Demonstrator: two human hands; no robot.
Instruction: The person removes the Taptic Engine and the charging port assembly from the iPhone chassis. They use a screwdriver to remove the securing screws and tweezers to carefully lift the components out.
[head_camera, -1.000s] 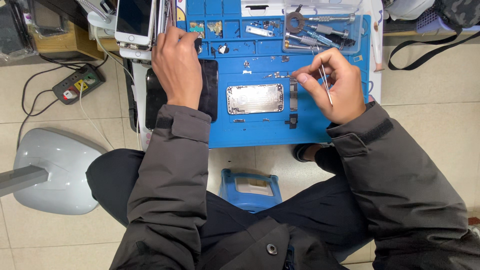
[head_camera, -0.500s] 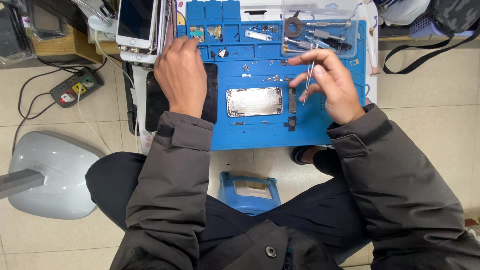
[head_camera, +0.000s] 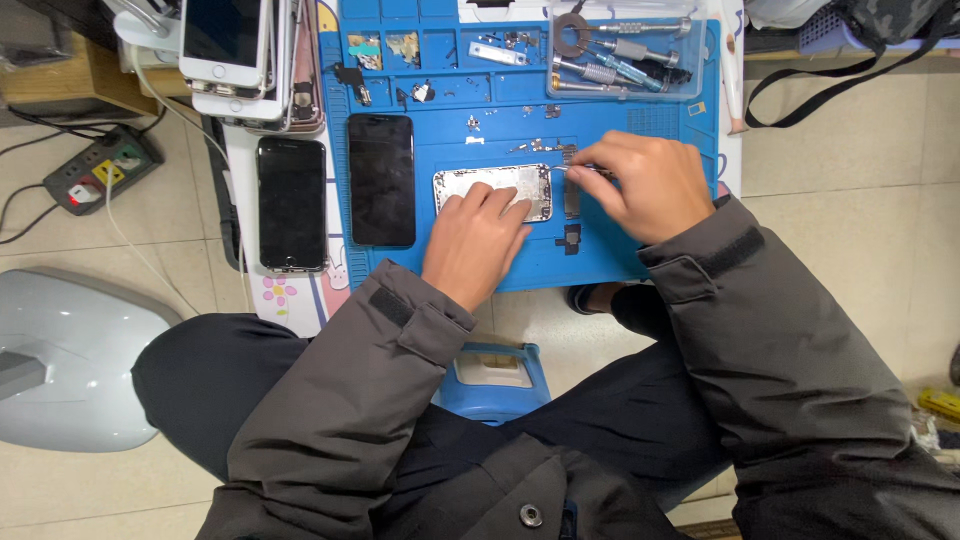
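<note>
A silver phone housing (head_camera: 480, 184) lies on the blue work mat (head_camera: 620, 120). My left hand (head_camera: 473, 238) rests on its near edge, fingers flat on the metal. At the housing's right end my right hand (head_camera: 645, 183) is closed on thin metal tweezers (head_camera: 565, 168), whose tips point at that end. A black phone screen (head_camera: 381, 179) lies on the mat just left of my left hand. Small dark parts (head_camera: 570, 238) lie between my two hands.
Another black phone (head_camera: 291, 203) lies left of the mat, with stacked phones (head_camera: 235, 50) behind it. A clear tray of screwdrivers (head_camera: 625, 55) sits at the mat's far right. A power strip (head_camera: 100, 170) and a grey base (head_camera: 70, 360) are on the floor at left.
My left hand left the black screen and came right onto the silver housing. My right hand moved left and down, bringing the tweezers to the housing's right end.
</note>
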